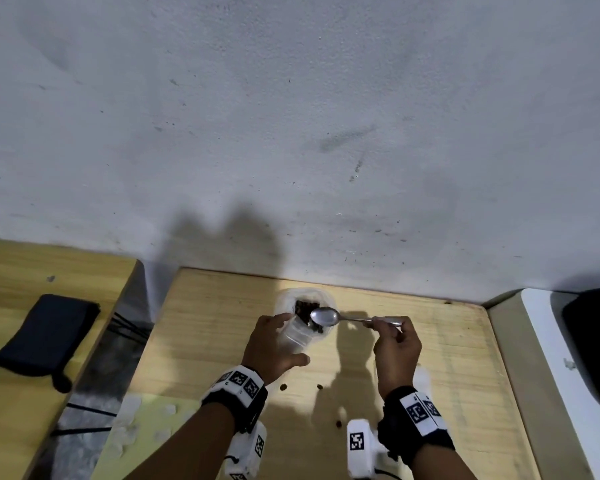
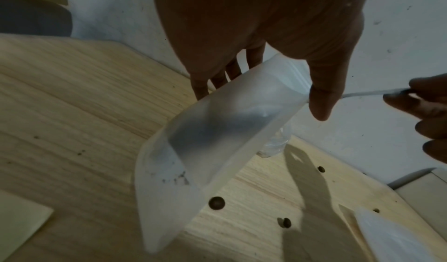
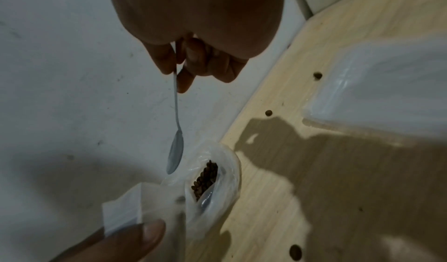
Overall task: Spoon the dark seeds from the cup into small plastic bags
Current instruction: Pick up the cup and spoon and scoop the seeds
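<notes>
A clear plastic cup of dark seeds stands at the far edge of the wooden table, near the wall. My left hand grips a small frosted plastic bag just in front of the cup, thumb pinching its rim. My right hand pinches the handle of a metal spoon. The spoon's bowl hovers over the cup's mouth and looks bare. In the right wrist view the spoon hangs beside the seeds, with the bag below.
A few loose seeds lie on the table near my wrists. Empty bags sit at the front left and a pile of bags on the right. A dark pouch lies on the neighbouring table, past a gap with cables.
</notes>
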The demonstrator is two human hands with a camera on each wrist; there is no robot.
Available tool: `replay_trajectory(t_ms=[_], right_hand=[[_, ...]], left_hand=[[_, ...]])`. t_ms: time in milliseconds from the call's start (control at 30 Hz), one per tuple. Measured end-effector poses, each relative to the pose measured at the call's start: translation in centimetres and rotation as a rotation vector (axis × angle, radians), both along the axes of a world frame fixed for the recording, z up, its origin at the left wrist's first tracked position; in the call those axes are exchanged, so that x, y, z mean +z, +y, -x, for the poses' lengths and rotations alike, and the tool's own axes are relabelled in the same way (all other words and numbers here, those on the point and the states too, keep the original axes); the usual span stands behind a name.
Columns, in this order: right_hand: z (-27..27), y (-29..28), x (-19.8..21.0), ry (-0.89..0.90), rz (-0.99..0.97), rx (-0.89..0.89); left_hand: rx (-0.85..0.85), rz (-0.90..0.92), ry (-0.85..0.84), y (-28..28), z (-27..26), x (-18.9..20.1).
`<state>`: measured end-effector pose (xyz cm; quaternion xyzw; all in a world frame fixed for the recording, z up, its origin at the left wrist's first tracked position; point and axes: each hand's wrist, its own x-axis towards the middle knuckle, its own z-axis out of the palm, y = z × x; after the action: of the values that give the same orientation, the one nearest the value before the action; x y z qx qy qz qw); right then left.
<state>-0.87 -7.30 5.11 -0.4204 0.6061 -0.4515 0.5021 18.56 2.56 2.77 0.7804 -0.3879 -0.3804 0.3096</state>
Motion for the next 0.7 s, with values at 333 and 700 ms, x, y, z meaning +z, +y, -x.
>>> replay_trajectory(t_ms=[333,700], right_hand=[[-1.7,0.4,-2.7,0.22,-0.302,0.227],[-1.4,2.1,4.1,0.159,0.067,0.628]], left_hand=[[0.058,0.155,0.031,1.0,0.2,1.7],[-0.005,0.326,0.092,0.1,0.4,4.1]])
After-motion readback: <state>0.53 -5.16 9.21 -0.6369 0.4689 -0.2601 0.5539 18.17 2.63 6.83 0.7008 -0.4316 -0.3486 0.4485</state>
